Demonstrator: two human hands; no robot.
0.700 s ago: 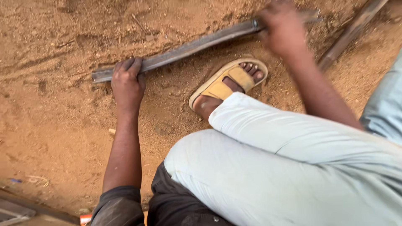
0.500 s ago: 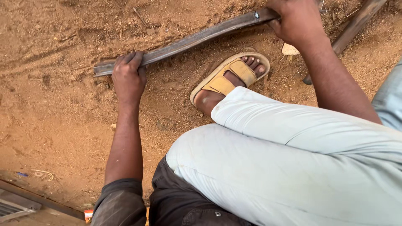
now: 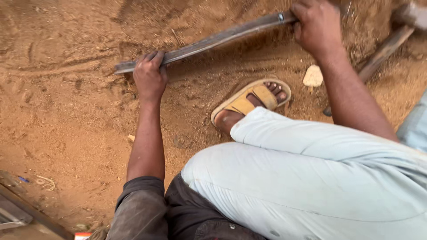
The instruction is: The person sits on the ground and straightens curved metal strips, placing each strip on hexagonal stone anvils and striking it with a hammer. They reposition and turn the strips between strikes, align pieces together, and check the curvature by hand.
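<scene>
A long flat grey metal bar (image 3: 213, 41) lies slantwise over the sandy ground, rising toward the upper right. My left hand (image 3: 150, 76) grips it near its lower left end, fingers wrapped over the top edge. My right hand (image 3: 316, 26) is closed around the bar's upper right part, just beyond a small bolt. My bent leg in pale trousers (image 3: 311, 178) fills the lower right, and my foot in a tan sandal (image 3: 251, 101) rests on the sand below the bar.
A second dark bar or wooden handle (image 3: 378, 55) lies slantwise at the upper right. A pale stone (image 3: 313, 76) sits near the sandal. A metal frame edge (image 3: 26, 213) shows at the lower left corner. Loose reddish sand (image 3: 66, 111) covers the ground.
The view has shifted, so the bar and both hands sit lower and further left in the frame. Both hands keep their grip on the bar. The pale stone has come into view.
</scene>
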